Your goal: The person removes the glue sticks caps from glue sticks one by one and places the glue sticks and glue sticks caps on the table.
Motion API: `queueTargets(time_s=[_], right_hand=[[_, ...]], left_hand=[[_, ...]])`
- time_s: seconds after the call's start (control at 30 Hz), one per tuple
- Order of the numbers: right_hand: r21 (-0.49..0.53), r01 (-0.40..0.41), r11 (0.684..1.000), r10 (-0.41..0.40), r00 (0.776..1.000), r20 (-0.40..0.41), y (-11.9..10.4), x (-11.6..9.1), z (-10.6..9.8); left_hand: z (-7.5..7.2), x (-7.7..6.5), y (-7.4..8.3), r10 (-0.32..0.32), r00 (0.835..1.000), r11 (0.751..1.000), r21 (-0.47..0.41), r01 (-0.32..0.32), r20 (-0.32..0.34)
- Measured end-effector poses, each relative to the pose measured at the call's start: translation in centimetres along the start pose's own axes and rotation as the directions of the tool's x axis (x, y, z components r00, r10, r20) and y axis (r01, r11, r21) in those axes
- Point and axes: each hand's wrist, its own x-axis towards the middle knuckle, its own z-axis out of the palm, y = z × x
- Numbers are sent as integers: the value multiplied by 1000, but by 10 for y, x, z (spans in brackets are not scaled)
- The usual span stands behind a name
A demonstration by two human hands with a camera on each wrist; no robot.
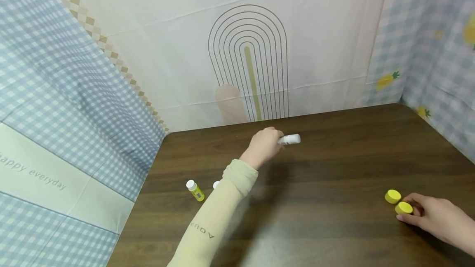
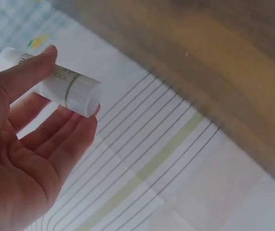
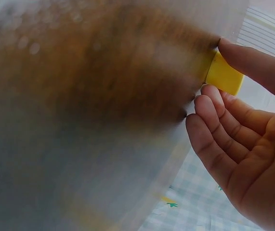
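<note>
My left hand grips a white glue stick between thumb and fingers, raised over the far middle of the table. In the left wrist view, the glue stick lies across the fingers, with a thin green line near one end. At the right, my right hand pinches a short yellow cylinder low at the tabletop, thumb on one side and fingers on the other. A second short yellow cylinder stands right beside it. The right wrist view shows the held yellow cylinder between thumb and fingertips.
On the left of the brown wooden table stands a yellow glue stick with a white cap. A small white round top peeks out behind the left sleeve, mostly hidden. Patterned cloth hangs around the table's back and sides.
</note>
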Motion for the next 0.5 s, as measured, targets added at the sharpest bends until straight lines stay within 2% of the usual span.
queueTargets(time_s=[0.27, 0.5], right_hand=[[-11, 4, 1000, -4, 1000, -4, 1, 1, 1], [-15, -1, 1000, 1, 1000, 2, 0, 2, 1]], left_hand=[[-18, -11, -5, -35, 998, 995, 87, 39, -46], [-21, -45, 0, -22, 993, 992, 122, 37, -118]])
